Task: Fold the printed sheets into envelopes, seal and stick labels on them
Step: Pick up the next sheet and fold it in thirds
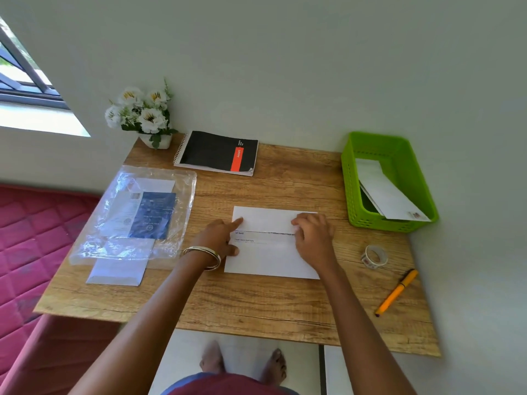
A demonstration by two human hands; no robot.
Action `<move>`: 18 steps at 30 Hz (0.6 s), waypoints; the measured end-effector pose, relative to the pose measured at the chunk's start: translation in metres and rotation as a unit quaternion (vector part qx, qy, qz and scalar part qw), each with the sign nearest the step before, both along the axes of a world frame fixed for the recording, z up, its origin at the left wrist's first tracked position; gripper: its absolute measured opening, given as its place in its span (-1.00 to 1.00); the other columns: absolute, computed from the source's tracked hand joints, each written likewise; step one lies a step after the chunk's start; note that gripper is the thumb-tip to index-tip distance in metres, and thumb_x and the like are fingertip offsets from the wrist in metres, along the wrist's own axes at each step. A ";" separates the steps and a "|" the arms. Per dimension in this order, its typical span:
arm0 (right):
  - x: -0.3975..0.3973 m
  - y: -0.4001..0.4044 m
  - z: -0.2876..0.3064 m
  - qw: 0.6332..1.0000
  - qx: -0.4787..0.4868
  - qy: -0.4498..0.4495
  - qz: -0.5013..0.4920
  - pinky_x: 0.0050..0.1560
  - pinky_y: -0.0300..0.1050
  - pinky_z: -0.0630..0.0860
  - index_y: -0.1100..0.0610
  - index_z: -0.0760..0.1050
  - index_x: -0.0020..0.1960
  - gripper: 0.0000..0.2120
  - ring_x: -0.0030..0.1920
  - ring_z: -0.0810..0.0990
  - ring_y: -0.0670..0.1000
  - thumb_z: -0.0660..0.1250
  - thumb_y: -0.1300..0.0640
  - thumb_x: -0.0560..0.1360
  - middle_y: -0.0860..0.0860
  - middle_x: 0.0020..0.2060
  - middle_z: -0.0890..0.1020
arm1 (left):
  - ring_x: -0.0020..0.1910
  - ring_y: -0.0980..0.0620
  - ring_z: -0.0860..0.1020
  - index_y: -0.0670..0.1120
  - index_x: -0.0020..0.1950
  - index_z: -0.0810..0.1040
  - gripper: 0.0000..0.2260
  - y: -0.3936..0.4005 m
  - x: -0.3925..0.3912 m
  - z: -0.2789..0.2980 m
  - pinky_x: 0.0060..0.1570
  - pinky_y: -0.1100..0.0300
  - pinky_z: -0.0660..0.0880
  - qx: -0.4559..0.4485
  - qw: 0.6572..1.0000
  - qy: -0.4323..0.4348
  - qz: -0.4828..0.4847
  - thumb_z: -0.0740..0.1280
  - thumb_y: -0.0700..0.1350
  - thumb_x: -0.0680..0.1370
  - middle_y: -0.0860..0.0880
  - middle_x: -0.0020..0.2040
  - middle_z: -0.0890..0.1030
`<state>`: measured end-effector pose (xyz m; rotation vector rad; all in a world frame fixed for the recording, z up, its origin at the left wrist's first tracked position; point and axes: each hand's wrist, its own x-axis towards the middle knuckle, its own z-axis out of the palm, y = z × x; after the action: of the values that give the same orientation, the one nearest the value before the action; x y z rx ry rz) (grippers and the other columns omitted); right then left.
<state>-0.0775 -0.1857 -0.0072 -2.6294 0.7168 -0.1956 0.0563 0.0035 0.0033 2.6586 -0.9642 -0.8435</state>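
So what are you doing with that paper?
A person is folding a printed sheet on the wooden table. The left hand presses the fold's left end with a straight finger, while the right hand presses down its right end. One finished envelope already sits in the green basket; tape waits nearby.

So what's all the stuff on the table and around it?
Paper sheet: one, white, partly folded, table middle.
Envelopes: a few, white, left, partly under the plastic bag.
Plastic bag: one, clear, left.
Notebook: one, black and red, back.
Flowers: one pot, white, back left corner.
Basket: one, green, right, paper inside.
Sticker roll: one, right.
Pen: one, orange, right front.
Table: one, wooden.
Left hand: pressing the sheet.
Right hand: on the fold.
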 end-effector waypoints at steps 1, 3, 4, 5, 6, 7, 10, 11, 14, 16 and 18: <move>0.009 0.008 0.002 1.000 0.002 0.000 0.030 0.33 0.01 0.12 0.13 0.48 0.29 -0.70 0.40 0.27 0.07 0.16 0.14 0.59 0.04 0.35 0.45 | 0.09 0.00 0.41 0.12 0.52 0.06 -0.28 -0.001 -0.001 0.000 0.16 0.09 0.45 0.006 1.000 -0.002 0.004 0.40 -0.05 0.48 -0.05 0.17 0.40; 0.029 0.026 0.002 0.995 0.001 0.023 0.101 0.43 0.02 0.07 0.19 0.30 0.43 -0.57 0.47 0.18 0.09 0.12 0.04 0.62 0.09 0.45 0.32 | 0.25 -0.08 0.36 0.12 0.52 0.07 -0.28 -0.002 -0.005 0.000 0.21 0.00 0.44 0.027 0.999 -0.040 -0.001 0.40 -0.03 0.47 -0.07 0.30 0.32; 0.038 0.034 0.000 0.990 -0.009 0.039 0.135 0.46 0.02 0.02 0.20 0.21 0.48 -0.52 0.50 0.12 0.08 0.10 0.01 0.63 0.10 0.49 0.24 | 0.32 -0.12 0.29 0.12 0.52 0.07 -0.29 -0.002 -0.008 0.001 0.24 -0.07 0.40 0.047 0.996 -0.074 -0.018 0.39 0.00 0.47 -0.06 0.37 0.25; 0.046 0.041 -0.003 0.984 -0.022 0.059 0.164 0.48 0.01 -0.02 0.20 0.12 0.51 -0.48 0.53 0.06 0.08 0.07 -0.02 0.63 0.10 0.52 0.17 | 0.39 -0.15 0.20 0.11 0.52 0.06 -0.30 -0.003 -0.010 0.002 0.26 -0.15 0.34 0.067 0.991 -0.108 -0.038 0.37 0.01 0.48 -0.04 0.43 0.16; 0.051 0.046 -0.007 0.979 -0.033 0.080 0.184 0.49 0.00 -0.06 0.19 0.05 0.53 -0.45 0.54 0.01 0.06 0.04 -0.05 0.64 0.10 0.53 0.11 | 0.44 -0.17 0.11 0.09 0.52 0.05 -0.31 -0.004 -0.012 0.003 0.28 -0.21 0.27 0.084 0.986 -0.135 -0.056 0.35 0.03 0.49 0.00 0.50 0.05; 0.054 0.048 -0.012 0.975 -0.040 0.099 0.194 0.50 -0.01 -0.10 0.19 -0.01 0.54 -0.43 0.54 -0.04 0.05 0.00 -0.07 0.64 0.09 0.54 0.06 | 0.48 -0.17 0.04 0.08 0.52 0.04 -0.32 -0.005 -0.013 0.003 0.30 -0.24 0.22 0.096 0.982 -0.150 -0.070 0.33 0.03 0.51 0.06 0.53 -0.07; 0.048 0.039 -0.022 0.974 -0.051 0.118 0.184 0.50 -0.04 -0.17 0.17 -0.08 0.55 -0.44 0.55 -0.11 0.01 -0.06 -0.08 0.65 0.06 0.55 0.00 | 0.53 -0.09 -0.13 0.05 0.54 -0.04 -0.33 -0.008 -0.011 0.001 0.38 -0.31 0.06 0.120 0.981 -0.124 -0.085 0.28 0.01 0.55 0.14 0.54 -0.24; 0.042 0.033 -0.023 0.977 -0.052 0.116 0.173 0.50 -0.05 -0.18 0.16 -0.08 0.55 -0.45 0.54 -0.12 0.00 -0.07 -0.07 0.65 0.05 0.55 0.00 | 0.53 -0.08 -0.17 0.06 0.54 -0.06 -0.32 -0.009 -0.009 0.001 0.39 -0.34 0.00 0.123 0.984 -0.100 -0.078 0.27 0.01 0.55 0.15 0.53 -0.25; 0.019 0.011 -0.025 0.986 -0.043 0.116 0.110 0.48 -0.06 -0.23 0.15 -0.13 0.55 -0.46 0.54 -0.15 0.00 -0.10 -0.05 0.66 0.05 0.55 -0.04 | 0.52 -0.09 -0.22 0.10 0.53 -0.08 -0.28 -0.007 -0.003 0.003 0.36 -0.39 -0.11 0.116 0.990 -0.051 -0.059 0.31 0.02 0.53 0.16 0.53 -0.26; 0.003 -0.006 -0.025 0.989 -0.050 0.128 0.061 0.47 -0.06 -0.26 0.15 -0.15 0.54 -0.47 0.54 -0.17 0.00 -0.12 -0.05 0.66 0.05 0.55 -0.08 | 0.52 -0.09 -0.23 0.11 0.53 -0.08 -0.27 -0.007 -0.001 0.003 0.36 -0.41 -0.12 0.112 0.992 -0.040 -0.053 0.33 0.01 0.52 0.16 0.53 -0.26; -0.010 -0.019 -0.025 0.988 -0.067 0.140 0.021 0.48 -0.01 -0.25 0.16 -0.13 0.55 -0.47 0.54 -0.18 0.00 -0.13 -0.05 0.66 0.05 0.55 -0.09 | 0.52 -0.09 -0.23 0.11 0.53 -0.09 -0.26 -0.006 0.000 0.003 0.36 -0.42 -0.10 0.111 0.992 -0.035 -0.052 0.33 0.02 0.52 0.17 0.52 -0.27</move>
<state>-0.0875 -0.2050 -0.0323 -2.8310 0.7598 0.1469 0.0560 -0.0029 0.0060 2.8635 -1.0942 -0.9363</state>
